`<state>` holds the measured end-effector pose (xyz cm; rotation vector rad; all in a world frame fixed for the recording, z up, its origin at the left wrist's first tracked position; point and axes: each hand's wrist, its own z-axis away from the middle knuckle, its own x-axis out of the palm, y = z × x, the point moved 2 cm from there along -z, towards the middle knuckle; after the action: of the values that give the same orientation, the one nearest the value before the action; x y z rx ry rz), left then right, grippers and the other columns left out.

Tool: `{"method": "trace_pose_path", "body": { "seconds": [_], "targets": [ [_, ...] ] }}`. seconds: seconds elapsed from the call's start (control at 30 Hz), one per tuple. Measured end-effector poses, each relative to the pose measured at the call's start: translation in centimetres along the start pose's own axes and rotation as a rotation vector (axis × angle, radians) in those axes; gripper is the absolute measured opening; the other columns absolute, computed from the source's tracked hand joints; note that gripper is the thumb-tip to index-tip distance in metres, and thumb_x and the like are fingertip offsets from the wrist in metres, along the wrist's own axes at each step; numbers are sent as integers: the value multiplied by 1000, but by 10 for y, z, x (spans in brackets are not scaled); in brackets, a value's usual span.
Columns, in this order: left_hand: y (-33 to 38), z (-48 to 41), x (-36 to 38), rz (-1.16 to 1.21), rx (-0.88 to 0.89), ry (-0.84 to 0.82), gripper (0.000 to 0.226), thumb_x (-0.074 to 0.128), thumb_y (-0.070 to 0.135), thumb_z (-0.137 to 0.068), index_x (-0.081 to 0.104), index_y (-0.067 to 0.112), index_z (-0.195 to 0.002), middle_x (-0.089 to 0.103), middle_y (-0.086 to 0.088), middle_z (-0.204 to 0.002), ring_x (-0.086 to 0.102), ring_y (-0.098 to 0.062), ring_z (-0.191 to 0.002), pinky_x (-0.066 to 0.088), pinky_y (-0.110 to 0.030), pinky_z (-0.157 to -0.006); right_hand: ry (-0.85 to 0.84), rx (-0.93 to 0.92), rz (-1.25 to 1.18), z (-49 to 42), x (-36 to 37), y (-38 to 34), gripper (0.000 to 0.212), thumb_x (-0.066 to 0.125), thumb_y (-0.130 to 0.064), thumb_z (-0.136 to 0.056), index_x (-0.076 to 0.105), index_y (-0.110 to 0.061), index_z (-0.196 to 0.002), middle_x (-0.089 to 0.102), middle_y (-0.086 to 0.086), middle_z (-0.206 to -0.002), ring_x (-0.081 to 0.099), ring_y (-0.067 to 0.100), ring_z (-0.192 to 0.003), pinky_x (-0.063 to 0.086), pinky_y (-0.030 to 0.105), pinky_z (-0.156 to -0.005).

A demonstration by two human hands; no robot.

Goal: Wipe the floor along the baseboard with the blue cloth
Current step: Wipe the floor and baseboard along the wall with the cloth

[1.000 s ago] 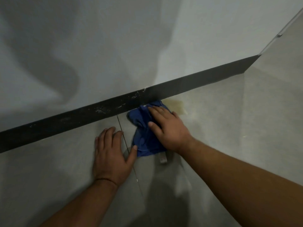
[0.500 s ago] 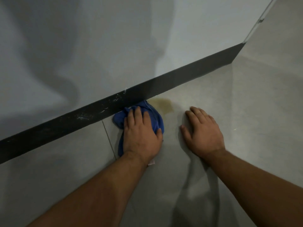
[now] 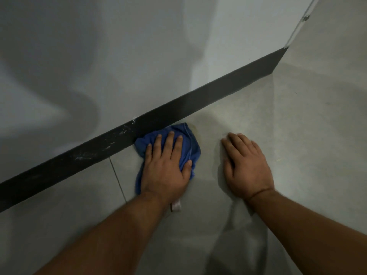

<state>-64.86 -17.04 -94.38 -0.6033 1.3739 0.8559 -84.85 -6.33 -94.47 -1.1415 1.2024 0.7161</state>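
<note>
The blue cloth [image 3: 191, 141] lies crumpled on the grey floor tile, its far edge touching the black baseboard [image 3: 208, 100]. My left hand [image 3: 166, 165] presses flat on top of it, fingers pointing at the baseboard and the thumb hooked round the cloth's right edge. A white label [image 3: 176, 207] sticks out from under my wrist. My right hand [image 3: 247, 165] rests palm down on the bare floor to the right of the cloth, fingers spread, holding nothing. A faint yellowish stain [image 3: 197, 128] shows just past the cloth's right corner.
The grey wall [image 3: 119, 66] rises behind the baseboard, which carries white scuff marks [image 3: 119, 133] to the left of the cloth. A tile joint [image 3: 117, 177] runs left of my left arm. At the upper right the baseboard ends at a corner [image 3: 282, 56].
The cloth passed from my right hand to my left; my right hand moved off to the floor at the right. Since then the cloth has slid slightly right over the stain.
</note>
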Motion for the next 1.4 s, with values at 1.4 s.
{"method": "trace_pose_path", "body": {
  "seconds": [1.4],
  "targets": [
    [22, -65, -2, -85, 150, -28, 76, 24, 56, -98, 14, 15, -162, 18, -11, -170, 21, -39, -152, 22, -54, -124, 111, 22, -35, 8, -2, 20, 46, 53, -21, -96, 56, -3, -139, 54, 16, -143, 47, 32, -133, 36, 46, -115]
  ]
}}
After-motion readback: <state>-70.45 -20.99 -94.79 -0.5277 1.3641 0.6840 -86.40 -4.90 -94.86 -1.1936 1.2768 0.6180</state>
